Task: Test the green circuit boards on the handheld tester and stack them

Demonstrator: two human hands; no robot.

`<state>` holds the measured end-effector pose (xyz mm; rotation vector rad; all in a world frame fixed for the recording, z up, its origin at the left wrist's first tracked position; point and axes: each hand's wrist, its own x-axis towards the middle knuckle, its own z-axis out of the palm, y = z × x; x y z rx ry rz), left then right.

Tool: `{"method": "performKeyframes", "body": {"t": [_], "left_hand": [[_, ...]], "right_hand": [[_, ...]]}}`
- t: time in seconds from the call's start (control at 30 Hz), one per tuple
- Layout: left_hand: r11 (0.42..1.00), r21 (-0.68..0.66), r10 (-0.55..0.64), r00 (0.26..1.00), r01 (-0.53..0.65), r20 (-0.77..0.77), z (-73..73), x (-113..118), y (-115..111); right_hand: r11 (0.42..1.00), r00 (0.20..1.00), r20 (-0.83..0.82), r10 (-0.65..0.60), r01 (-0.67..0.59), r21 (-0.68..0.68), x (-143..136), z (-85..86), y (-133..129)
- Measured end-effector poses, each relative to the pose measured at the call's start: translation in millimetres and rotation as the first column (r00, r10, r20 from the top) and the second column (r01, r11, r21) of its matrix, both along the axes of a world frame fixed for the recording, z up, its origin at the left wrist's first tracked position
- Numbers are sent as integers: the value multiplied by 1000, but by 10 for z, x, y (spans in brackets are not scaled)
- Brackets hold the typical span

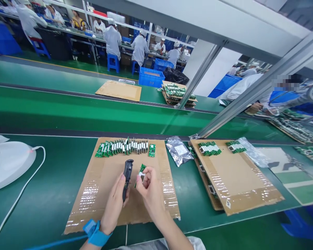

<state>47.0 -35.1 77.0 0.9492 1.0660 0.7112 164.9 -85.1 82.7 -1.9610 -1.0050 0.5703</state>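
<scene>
My left hand (114,205) is wrapped around a black handheld tool (128,170) with a curved, bulging head; its exact kind does not show. A blue wrist strap (97,233) sits on that wrist. Pinched in the fingers of my right hand (151,191) is a small green circuit board (142,169) with a white part on it, tilted, just right of the tool. Both hands are above a brown cardboard sheet (94,205) with taped sides. Along its far edge stands a row of circuit boards (122,146), and one board (151,150) lies at the row's right end.
A silver bag (179,150) lies right of the cardboard. Beyond it is a stack of cardboard sheets (240,180) bearing boards. A white round base (10,166) with a cable stands at left. A metal post (224,104) rises behind; co-workers sit across the belt.
</scene>
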Motion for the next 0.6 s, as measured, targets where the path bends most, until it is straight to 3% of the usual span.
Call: {"method": "performKeyframes", "body": {"t": [0.1, 0.2, 0.27, 0.4, 0.5, 0.6], "left_hand": [[996, -81, -45, 999, 43, -29, -112, 18, 88], [994, -95, -58, 997, 54, -43, -169, 11, 121], [994, -88, -73, 997, 70, -38, -188, -4, 124], [995, -71, -75, 997, 73, -28, -213, -33, 123], [995, -64, -73, 997, 71, -32, -241, -45, 138], [995, -60, -75, 997, 74, -29, -270, -56, 162]], "right_hand": [[967, 960, 270, 77, -6, -256, 132, -145, -60], [932, 925, 314, 215, -98, -350, 320, -182, -67], [947, 932, 307, 193, -95, -307, 464, -128, 12], [986, 919, 394, -14, 77, -145, 741, -18, 355], [991, 922, 386, -41, 87, -103, 913, -69, 589], [996, 945, 324, -37, 62, -65, 1065, -174, 651]]}}
